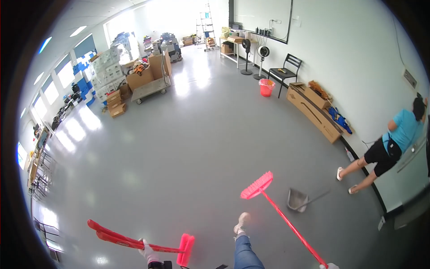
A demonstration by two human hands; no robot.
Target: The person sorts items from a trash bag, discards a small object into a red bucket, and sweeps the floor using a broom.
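**Denim-clad leg (pixel 248 254) and pale shoe (pixel 242 223), near side of the grey dustpan (pixel 297 201)**

Taking the dustpan as landmark; it lies on the grey floor (pixel 179 148), its long handle (pixel 319 196) blurred.

Left grip (pixel 150 253), white-gloved: left of the dustpan and nearer than it, closed round two red poles (pixel 118 241) whose thick ends jut out to the far left. On the other side of the grip, a pink-red brush head (pixel 185 249), also left of and nearer than the dustpan. Cannot tell whether one head or two pressed together.

Right grip (pixel 330 266), white-gloved: nearer than the dustpan and slightly right of it, holding the near end of a red push broom (pixel 293 226). Finger detail cut off by the lower edge. Pole slants up past the dustpan's left side; the pink bristle head (pixel 257 185) is just beyond and left of the pan. Cannot tell if the bristles touch the floor.

Right of the dustpan: another person (pixel 403 130) in blue T-shirt and black shorts, close to the wall, one arm raised. Beyond and right of it: a bottle (pixel 349 155) at the wall foot, then a long cardboard box (pixel 313 115) with an open carton (pixel 317 95) on top.

Well beyond it, slightly left: red waste bin (pixel 266 89) with liner, black chair (pixel 285 70), two pedestal fans (pixel 263 52), a loaded tabletop (pixel 229 41). Far beyond and left: platform cart (pixel 150 89) beside stacked cartons.
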